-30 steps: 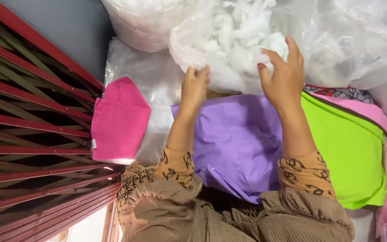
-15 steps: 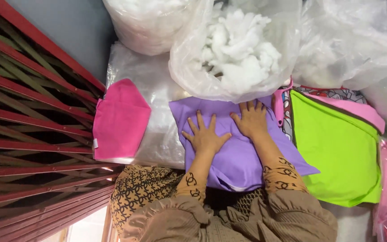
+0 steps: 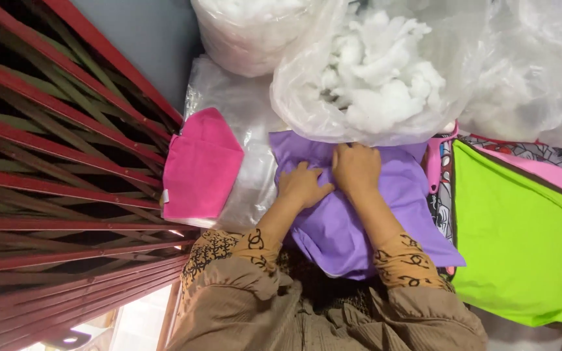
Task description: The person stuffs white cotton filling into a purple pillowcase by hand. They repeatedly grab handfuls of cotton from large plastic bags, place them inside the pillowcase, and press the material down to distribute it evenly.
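A purple fabric cover (image 3: 385, 221) lies on my lap, partly filled and puffy. My left hand (image 3: 302, 186) presses on its upper left part with fingers curled into the cloth. My right hand (image 3: 357, 169) rests beside it, knuckles bent, pushing into the purple fabric near its top edge. Just above both hands hangs a clear plastic bag of white fibre stuffing (image 3: 385, 78). Whether either hand has stuffing under it is hidden.
A pink fabric cover (image 3: 201, 166) lies on a plastic bag at left. A lime green cover (image 3: 521, 240) with pink and patterned cloth beneath lies at right. More stuffing bags (image 3: 248, 32) stand behind. A red folding metal gate (image 3: 53, 162) runs along the left.
My hands came down from the stuffing bag onto the purple cover, then moved closer together toward its top, and their fingers went from spread flat to curled.
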